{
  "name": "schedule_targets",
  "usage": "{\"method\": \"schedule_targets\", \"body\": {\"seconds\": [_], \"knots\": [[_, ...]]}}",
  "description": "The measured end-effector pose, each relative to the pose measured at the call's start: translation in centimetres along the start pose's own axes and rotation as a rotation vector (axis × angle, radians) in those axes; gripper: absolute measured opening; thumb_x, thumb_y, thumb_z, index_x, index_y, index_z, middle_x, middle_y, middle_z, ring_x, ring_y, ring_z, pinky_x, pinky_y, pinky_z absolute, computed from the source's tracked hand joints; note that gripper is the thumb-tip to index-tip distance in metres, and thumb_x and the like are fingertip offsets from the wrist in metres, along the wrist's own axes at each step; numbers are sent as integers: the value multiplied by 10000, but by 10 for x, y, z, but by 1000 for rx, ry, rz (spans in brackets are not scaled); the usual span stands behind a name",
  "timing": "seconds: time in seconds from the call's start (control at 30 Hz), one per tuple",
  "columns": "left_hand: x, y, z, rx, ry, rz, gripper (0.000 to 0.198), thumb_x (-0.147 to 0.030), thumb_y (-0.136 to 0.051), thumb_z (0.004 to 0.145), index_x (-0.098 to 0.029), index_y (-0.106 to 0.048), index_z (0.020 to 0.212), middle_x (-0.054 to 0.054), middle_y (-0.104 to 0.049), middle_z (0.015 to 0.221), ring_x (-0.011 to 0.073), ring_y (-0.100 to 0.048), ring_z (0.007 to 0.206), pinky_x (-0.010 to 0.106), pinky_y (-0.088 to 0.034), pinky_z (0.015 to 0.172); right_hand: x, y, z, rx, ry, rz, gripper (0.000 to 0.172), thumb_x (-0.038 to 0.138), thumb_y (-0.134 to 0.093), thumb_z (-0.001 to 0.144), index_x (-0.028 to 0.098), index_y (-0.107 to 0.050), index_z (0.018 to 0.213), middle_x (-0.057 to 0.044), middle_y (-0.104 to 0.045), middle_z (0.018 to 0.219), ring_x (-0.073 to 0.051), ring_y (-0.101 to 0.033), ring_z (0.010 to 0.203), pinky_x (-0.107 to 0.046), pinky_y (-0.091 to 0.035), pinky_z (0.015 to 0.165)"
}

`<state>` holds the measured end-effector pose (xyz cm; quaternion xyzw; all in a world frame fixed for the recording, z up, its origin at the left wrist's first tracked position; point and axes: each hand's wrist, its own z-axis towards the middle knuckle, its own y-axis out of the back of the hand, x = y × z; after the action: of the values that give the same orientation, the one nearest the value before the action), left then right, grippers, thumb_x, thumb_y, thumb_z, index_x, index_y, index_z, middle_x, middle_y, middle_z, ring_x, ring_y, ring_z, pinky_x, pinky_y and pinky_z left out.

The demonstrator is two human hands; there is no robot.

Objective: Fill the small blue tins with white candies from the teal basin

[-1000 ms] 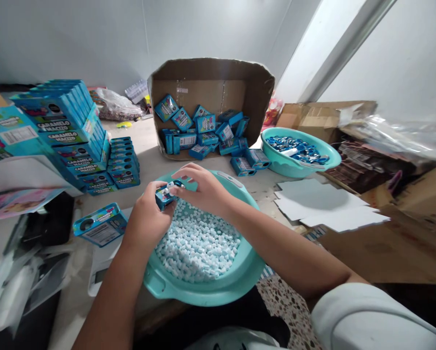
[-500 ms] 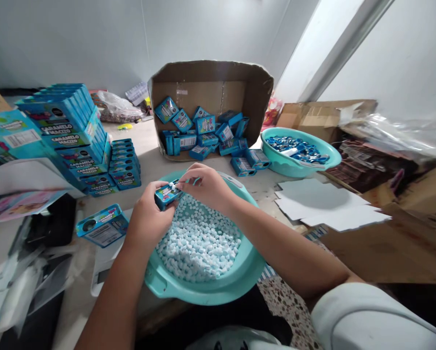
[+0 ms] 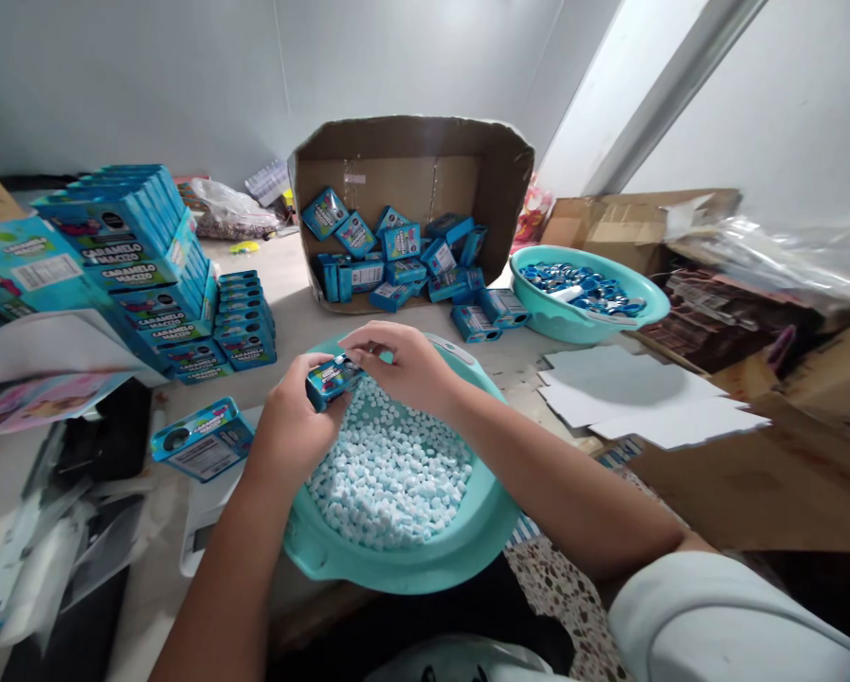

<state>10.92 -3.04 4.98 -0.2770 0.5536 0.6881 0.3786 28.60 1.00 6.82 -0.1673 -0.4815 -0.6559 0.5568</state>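
Above the turquoise basin (image 3: 425, 571) of pale candies (image 3: 388, 493), in our head view, our left hand (image 3: 293, 417) grasps a small blue box (image 3: 327, 381) — our right hand (image 3: 406, 367) works at its right end, whether pinching anything we cannot tell.

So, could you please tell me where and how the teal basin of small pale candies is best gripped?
I'd grip the teal basin by its near-left handle and far-right handle, coming from those sides: both flare out opposite each other, and the loose candies suggest keeping it level.
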Motion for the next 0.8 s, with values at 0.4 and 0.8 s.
{"method": "schedule_targets", "body": {"seconds": [0.4, 0.8], "knots": [[0, -3, 0, -23, 25, 6, 437, -324, -698, 787, -230, -632, 1209, 75, -743, 1074, 268, -716, 981, 338, -550, 786, -10, 5, -2, 27, 227, -250, 371, 28, -466, 806, 217, -784, 841, -88, -697, 1052, -207, -679, 980, -357, -562, 900], [5, -5, 0, -66, -21, -1, 434, -304, -710, 779, -237, -642, 1202, 65, -739, 1101, 260, -718, 995, 337, -556, 809, -12, 2, 1, 108, -45, -139, 361, 10, -433, 812, 170, -756, 840, -58, -696, 962, -169, -668, 896, -288, -522, 851]]}}
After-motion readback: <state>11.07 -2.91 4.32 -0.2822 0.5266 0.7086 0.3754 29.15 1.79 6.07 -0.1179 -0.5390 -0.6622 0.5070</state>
